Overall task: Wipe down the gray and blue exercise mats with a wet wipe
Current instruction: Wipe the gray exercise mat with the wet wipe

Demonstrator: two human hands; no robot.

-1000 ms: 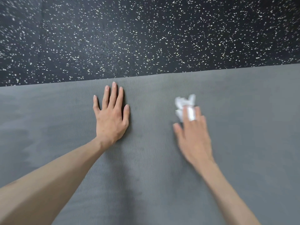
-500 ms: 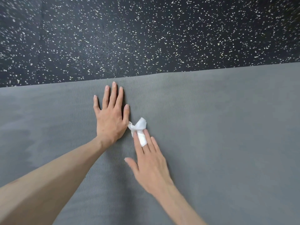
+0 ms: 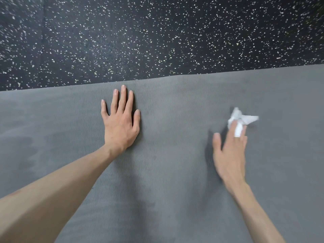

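The gray exercise mat (image 3: 175, 181) with a fine wavy ribbing fills the lower part of the head view. My left hand (image 3: 121, 127) lies flat on it, palm down, fingers spread toward the mat's far edge. To the right, my right hand (image 3: 229, 155) presses a crumpled white wet wipe (image 3: 240, 120) onto the mat under its fingertips; part of the wipe wraps over one finger. The right hand is motion-blurred. No blue mat is in view.
Beyond the mat's far edge lies black rubber flooring (image 3: 157, 37) with white flecks. Darker damp-looking patches (image 3: 26, 146) show on the mat at the left.
My right hand with the wipe swept left until it was next to my left hand, then back out to the right. My left hand has stayed in place.
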